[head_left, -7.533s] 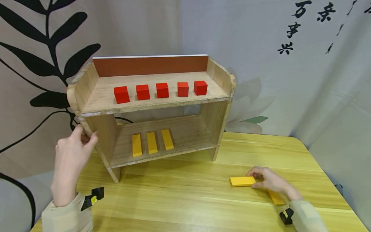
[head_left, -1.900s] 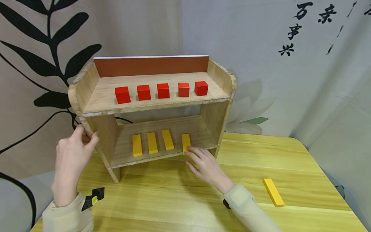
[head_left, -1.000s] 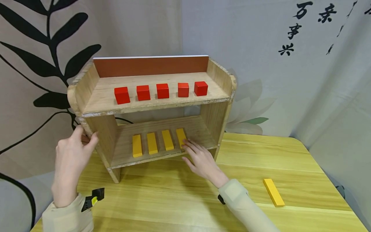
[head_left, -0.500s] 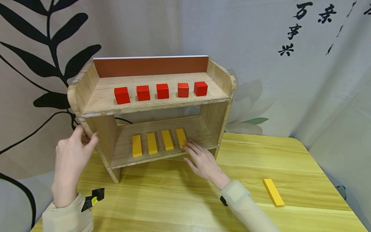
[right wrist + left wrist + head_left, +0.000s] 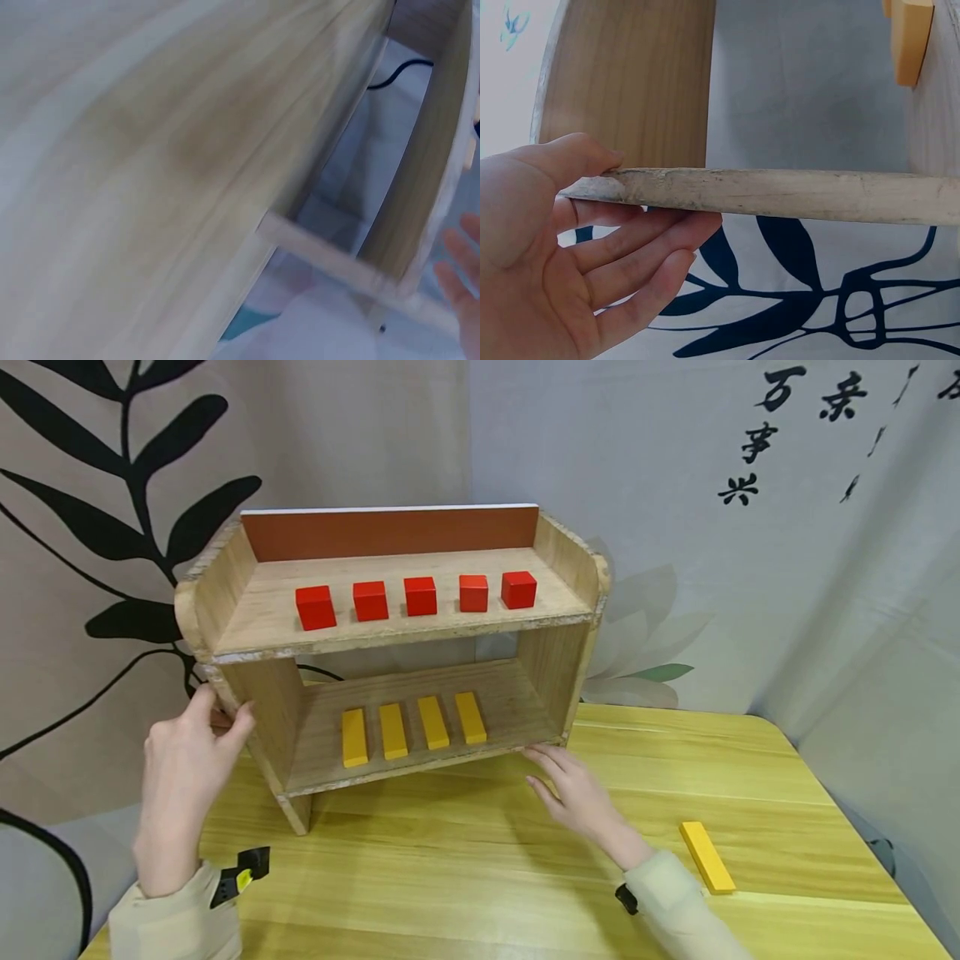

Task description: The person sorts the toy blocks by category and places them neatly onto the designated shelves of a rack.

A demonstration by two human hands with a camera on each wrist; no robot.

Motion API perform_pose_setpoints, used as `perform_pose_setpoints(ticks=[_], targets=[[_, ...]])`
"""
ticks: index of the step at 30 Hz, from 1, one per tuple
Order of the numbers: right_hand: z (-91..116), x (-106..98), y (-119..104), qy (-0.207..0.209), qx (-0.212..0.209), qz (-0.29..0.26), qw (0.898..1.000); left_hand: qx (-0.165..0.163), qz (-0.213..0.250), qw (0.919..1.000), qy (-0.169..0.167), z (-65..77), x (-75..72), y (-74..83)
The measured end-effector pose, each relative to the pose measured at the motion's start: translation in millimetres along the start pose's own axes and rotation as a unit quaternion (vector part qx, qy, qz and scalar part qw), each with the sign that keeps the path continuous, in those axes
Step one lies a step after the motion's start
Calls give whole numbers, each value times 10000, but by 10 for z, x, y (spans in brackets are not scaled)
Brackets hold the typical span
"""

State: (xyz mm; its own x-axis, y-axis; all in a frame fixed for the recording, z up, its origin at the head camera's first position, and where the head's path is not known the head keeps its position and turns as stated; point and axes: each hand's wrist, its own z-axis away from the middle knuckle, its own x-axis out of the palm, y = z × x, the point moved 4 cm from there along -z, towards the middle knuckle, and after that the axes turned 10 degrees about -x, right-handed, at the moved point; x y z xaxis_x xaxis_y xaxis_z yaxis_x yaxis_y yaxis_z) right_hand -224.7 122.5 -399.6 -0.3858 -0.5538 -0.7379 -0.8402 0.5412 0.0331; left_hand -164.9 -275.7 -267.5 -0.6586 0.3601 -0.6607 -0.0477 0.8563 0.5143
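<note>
A two-tier wooden shelf (image 5: pixel 517 702) stands on the table. My left hand (image 5: pixel 187 760) grips its left side panel; in the left wrist view the thumb lies on one face of the panel edge (image 5: pixel 795 195) and the fingers on the other. My right hand (image 5: pixel 577 793) holds nothing, fingers extended, fingertips right at the front edge of the lower tier near its right end. Left of them on that tier lie several yellow blocks (image 5: pixel 470 718) in a spaced row, the rightmost tilted slightly. Only part of the right hand (image 5: pixel 461 262) shows in the right wrist view.
Several red cubes (image 5: pixel 421 596) stand in a row on the upper tier. One more yellow block (image 5: pixel 708 858) lies on the table (image 5: pixel 450 877) at the right, beyond my right forearm. Printed curtains (image 5: pixel 675 527) hang behind the shelf.
My right hand carried a yellow block from the table to the lower tier, slid it left beside the others, let go and drew back right. My left hand has stayed on the side panel.
</note>
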Motion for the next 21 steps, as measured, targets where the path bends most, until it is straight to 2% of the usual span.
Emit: perform_pose_setpoints(ticks=[4,9,16,21], targets=[[196,-124,125,-11,333,-178,9993,0,17,10000,-4,0,7,-4],[419,-292,305,-485,1044,-706,9908,-71,-6,9999,-80,-3,-1,-9],[732,-514,585,-1353,2102,-1493,9567,-61,-28,9999,-120,13,-3,-2],[954,-644,756,-1745,2408,-1727,9390,-42,-20,9999,-110,7,-2,-9]])
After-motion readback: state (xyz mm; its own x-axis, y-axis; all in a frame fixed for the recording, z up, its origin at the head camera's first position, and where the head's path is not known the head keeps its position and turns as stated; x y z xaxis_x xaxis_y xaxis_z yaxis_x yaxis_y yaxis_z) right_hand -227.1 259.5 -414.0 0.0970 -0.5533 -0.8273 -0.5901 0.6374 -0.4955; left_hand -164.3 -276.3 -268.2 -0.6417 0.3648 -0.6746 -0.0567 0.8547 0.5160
